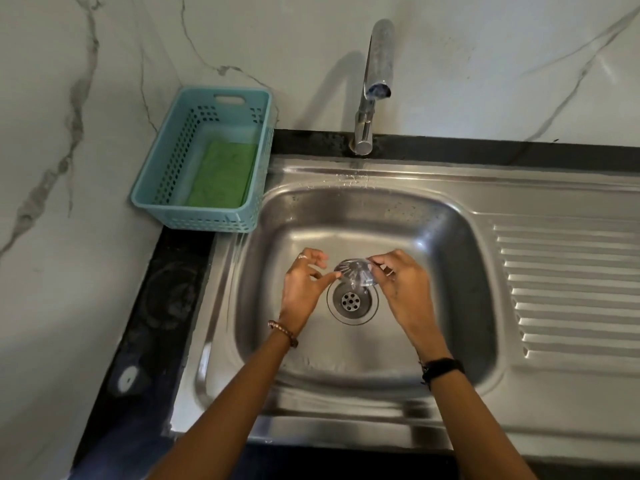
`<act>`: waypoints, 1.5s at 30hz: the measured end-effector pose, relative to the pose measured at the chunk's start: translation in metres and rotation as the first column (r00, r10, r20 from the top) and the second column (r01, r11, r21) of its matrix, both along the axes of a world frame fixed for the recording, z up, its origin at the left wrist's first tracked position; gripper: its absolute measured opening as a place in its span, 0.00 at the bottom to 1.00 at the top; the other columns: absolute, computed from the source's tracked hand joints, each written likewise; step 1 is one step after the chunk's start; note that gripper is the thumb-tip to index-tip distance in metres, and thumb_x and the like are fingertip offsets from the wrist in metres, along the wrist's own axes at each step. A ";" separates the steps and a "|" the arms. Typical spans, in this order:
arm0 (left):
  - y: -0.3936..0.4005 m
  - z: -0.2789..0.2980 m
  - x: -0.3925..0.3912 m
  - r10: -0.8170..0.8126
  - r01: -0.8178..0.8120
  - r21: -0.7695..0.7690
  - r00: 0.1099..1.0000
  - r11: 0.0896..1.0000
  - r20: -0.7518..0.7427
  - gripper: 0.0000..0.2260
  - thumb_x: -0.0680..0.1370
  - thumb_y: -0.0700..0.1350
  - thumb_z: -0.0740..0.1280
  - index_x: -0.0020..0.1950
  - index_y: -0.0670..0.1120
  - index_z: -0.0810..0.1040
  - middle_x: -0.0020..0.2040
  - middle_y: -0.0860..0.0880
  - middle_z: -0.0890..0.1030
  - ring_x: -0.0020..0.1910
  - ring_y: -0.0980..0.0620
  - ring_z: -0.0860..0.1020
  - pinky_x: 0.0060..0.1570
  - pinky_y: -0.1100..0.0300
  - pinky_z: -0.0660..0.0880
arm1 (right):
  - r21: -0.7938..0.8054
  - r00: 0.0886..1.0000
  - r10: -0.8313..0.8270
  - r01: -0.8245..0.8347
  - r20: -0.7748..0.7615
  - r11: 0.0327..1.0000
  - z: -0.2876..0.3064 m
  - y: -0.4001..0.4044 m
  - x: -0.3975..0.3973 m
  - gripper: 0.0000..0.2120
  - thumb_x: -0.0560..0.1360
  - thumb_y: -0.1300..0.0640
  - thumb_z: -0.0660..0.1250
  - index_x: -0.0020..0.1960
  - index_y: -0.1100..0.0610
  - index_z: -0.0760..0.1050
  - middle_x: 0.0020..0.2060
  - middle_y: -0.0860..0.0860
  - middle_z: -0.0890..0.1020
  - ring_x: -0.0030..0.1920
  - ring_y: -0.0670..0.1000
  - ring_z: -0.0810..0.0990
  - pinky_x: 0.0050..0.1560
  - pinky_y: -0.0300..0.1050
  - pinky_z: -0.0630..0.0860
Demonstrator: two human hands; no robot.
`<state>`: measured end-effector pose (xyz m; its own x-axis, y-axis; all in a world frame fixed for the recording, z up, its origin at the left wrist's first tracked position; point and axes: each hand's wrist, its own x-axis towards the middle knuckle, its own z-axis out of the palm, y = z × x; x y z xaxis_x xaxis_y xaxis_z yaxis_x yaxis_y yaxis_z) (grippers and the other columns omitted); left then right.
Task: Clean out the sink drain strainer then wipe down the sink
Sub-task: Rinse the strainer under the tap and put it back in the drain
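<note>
1. Steel strainer [355,274], slotted and dome-shaped, is lifted out of the drain [352,301] and held tilted just above it, between the two hands.
2. Right hand [403,285] pinches the strainer's right rim with curled fingers and thumb. Left hand [304,280] has its fingers loosely spread, one fingertip reaching to the strainer's left edge; blur there, so contact is probable but not certain.
3. Drain opening sits directly below and between the hands, its inner perforated plate exposed. Sink [450,271] basin looks wet, with droplets at the far rim under the tap [375,81].
4. Handling judgement: strainer is likely light, thin and stiff, and slippery when wet. Rim is the sound place to hold; slot edges may be sharp, and thin metal could bend if squeezed across the dome.
5. Green scouring pad [221,174] lies in a blue basket [194,216], beyond and to the left of the left hand; likely wanted for the wipe-down.
6. Wipe-down not yet begun.
</note>
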<state>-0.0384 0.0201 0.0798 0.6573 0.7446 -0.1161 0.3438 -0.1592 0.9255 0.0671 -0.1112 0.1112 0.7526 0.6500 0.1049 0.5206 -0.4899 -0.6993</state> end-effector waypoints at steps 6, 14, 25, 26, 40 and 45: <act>-0.009 0.008 -0.002 -0.020 0.034 0.300 0.998 0.953 -0.052 0.04 0.71 0.45 0.72 0.40 0.46 0.80 0.42 0.50 0.83 0.35 0.57 0.79 0.35 0.64 0.75 | 0.069 0.981 0.010 -0.024 0.194 0.997 -0.003 -0.018 -0.012 0.08 0.74 0.61 0.68 0.52 0.57 0.81 0.45 0.51 0.78 0.42 0.45 0.76 0.40 0.33 0.70; -0.025 -0.007 -0.003 0.014 -0.013 0.025 0.999 1.000 -0.039 0.03 0.71 0.37 0.71 0.40 0.39 0.79 0.37 0.49 0.80 0.34 0.60 0.77 0.37 0.74 0.73 | 0.155 0.974 -0.188 0.207 -0.125 0.966 -0.030 -0.022 -0.012 0.03 0.74 0.58 0.69 0.47 0.57 0.77 0.42 0.49 0.79 0.39 0.48 0.78 0.40 0.35 0.75; -0.020 -0.054 0.006 0.177 -0.330 -0.536 0.932 0.777 -0.317 0.06 0.70 0.31 0.70 0.33 0.38 0.78 0.36 0.41 0.80 0.33 0.50 0.78 0.31 0.65 0.80 | -0.304 0.650 -0.408 0.273 -0.641 0.913 -0.079 0.005 0.010 0.10 0.70 0.70 0.68 0.50 0.64 0.79 0.50 0.62 0.83 0.46 0.57 0.82 0.50 0.48 0.80; -0.019 -0.059 0.007 0.146 -0.314 -0.485 0.925 0.816 -0.351 0.05 0.69 0.32 0.71 0.34 0.38 0.79 0.37 0.40 0.81 0.33 0.48 0.79 0.37 0.60 0.82 | -0.317 0.687 -0.402 0.255 -0.606 0.914 -0.083 0.006 0.010 0.10 0.71 0.70 0.68 0.52 0.64 0.79 0.50 0.62 0.83 0.46 0.58 0.82 0.50 0.48 0.80; -0.010 -0.104 0.045 -0.067 -0.050 -0.165 0.769 0.985 -0.635 0.08 0.70 0.37 0.68 0.47 0.36 0.76 0.48 0.37 0.82 0.50 0.39 0.79 0.48 0.52 0.75 | -0.497 0.928 -0.297 0.154 -0.224 0.854 -0.137 0.022 0.007 0.09 0.76 0.65 0.59 0.55 0.61 0.72 0.51 0.59 0.79 0.48 0.59 0.78 0.44 0.46 0.73; -0.010 -0.106 0.046 -0.097 0.036 -0.107 0.754 0.994 -0.650 0.11 0.72 0.38 0.67 0.51 0.36 0.71 0.52 0.35 0.79 0.51 0.36 0.77 0.47 0.49 0.74 | -0.523 0.941 -0.280 0.145 -0.189 0.840 -0.141 0.020 0.007 0.09 0.77 0.66 0.59 0.56 0.60 0.69 0.52 0.59 0.77 0.48 0.59 0.78 0.46 0.50 0.75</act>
